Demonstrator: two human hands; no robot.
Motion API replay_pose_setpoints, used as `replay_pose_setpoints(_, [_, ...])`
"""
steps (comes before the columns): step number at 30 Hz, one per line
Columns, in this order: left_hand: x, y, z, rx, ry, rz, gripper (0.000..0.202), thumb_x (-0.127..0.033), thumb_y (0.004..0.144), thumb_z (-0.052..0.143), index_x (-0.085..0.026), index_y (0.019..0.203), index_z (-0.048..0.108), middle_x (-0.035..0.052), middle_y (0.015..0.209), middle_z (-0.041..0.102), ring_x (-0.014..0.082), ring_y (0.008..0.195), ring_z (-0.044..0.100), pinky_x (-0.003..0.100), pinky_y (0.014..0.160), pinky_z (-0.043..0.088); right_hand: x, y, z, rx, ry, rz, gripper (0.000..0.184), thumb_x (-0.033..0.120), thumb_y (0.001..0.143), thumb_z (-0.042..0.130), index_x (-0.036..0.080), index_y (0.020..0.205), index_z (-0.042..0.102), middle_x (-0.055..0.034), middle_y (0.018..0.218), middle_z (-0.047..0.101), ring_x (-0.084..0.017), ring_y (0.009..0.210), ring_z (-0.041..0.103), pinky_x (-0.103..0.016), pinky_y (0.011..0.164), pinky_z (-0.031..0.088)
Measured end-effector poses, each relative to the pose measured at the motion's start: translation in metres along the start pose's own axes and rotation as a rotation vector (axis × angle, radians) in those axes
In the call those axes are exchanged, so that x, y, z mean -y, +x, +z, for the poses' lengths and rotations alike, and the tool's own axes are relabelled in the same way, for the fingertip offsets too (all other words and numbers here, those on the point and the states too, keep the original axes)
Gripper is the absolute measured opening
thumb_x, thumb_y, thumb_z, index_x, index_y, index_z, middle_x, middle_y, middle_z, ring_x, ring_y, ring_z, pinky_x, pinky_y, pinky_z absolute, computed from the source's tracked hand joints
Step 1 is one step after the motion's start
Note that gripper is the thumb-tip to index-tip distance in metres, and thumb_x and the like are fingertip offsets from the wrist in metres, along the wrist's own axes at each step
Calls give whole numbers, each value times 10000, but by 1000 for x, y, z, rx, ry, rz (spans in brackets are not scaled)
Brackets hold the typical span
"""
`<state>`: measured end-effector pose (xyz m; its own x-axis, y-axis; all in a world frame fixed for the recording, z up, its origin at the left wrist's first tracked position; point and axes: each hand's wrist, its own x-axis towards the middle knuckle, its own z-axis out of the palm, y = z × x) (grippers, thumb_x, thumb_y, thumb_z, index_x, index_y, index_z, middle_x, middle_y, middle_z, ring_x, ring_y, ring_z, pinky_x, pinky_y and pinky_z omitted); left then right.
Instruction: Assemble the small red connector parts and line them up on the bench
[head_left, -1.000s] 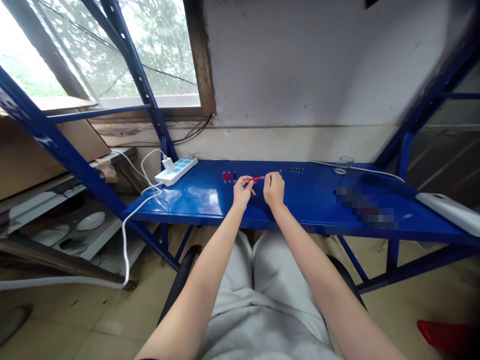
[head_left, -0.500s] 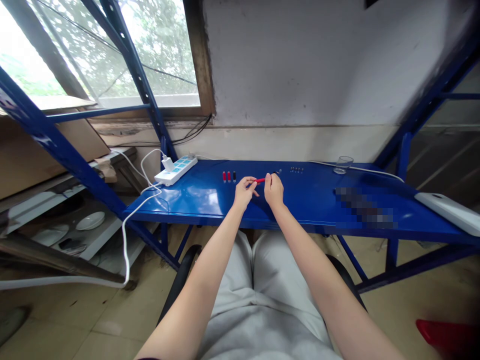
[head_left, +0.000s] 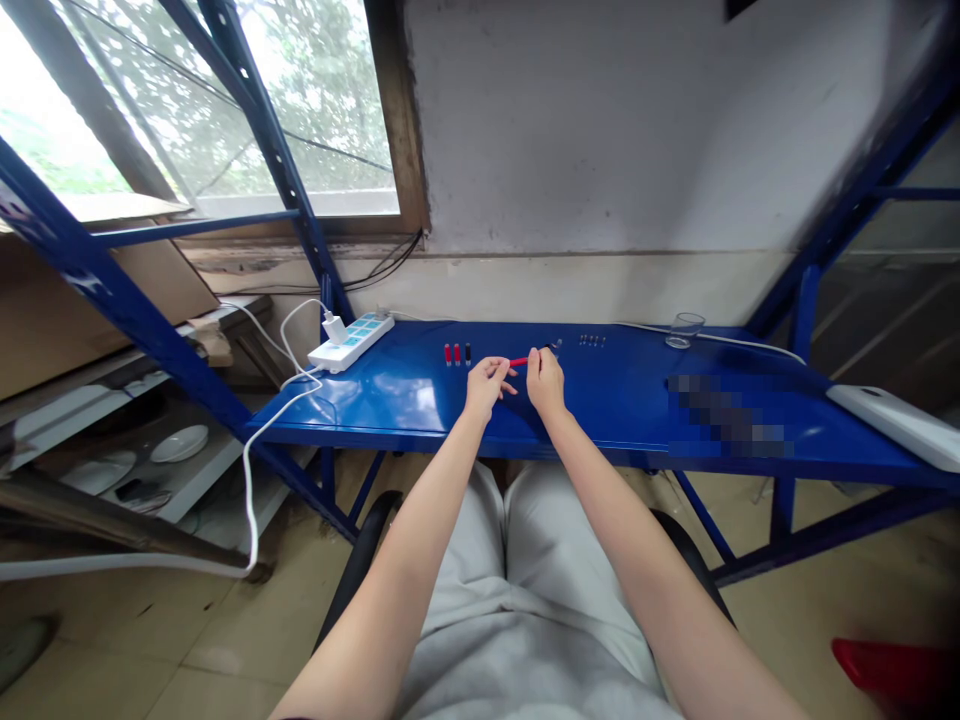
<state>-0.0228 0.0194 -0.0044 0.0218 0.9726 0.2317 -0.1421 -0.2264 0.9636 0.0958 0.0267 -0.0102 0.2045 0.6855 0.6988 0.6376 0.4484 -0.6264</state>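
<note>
My left hand (head_left: 486, 384) and my right hand (head_left: 545, 381) are close together over the blue metal table (head_left: 615, 400). Between their pinched fingertips is a small red piece (head_left: 517, 361), held just above the surface; both hands grip an end of it. Behind the left hand stand three small upright pieces (head_left: 457, 353), two red and one black. A row of several tiny dark parts (head_left: 592, 341) lies behind and right of the right hand.
A white power strip (head_left: 352, 341) with a plugged-in charger and white cable lies at the table's back left. A clear glass (head_left: 686, 329) stands at the back right, a white flat object (head_left: 892, 425) at the far right. Blue shelf posts flank the table.
Both hands have edged slightly closer together around the red piece. Otherwise nothing has moved.
</note>
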Motion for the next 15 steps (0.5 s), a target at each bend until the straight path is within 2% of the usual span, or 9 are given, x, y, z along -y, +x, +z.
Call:
replay_pose_setpoints(11, [1,2,-1,-58,-40,-42,286,-406,787,579,-128,842,537,44,740,647,81,432,582,154,355,300,1,-1,0,-1,-10,-8,329,434,919,236,227,685,338,6,638,435,-137,592,414,-265,576,314])
replay_pose_setpoints(15, [-2,0,0,-17,-55,-21,312,-409,795,569,-138,949,544,67,835,661,85,464,601,156,365,324,1,0,-1,-7,-13,0,335,436,921,231,227,685,342,2,641,449,-140,601,430,-266,586,319])
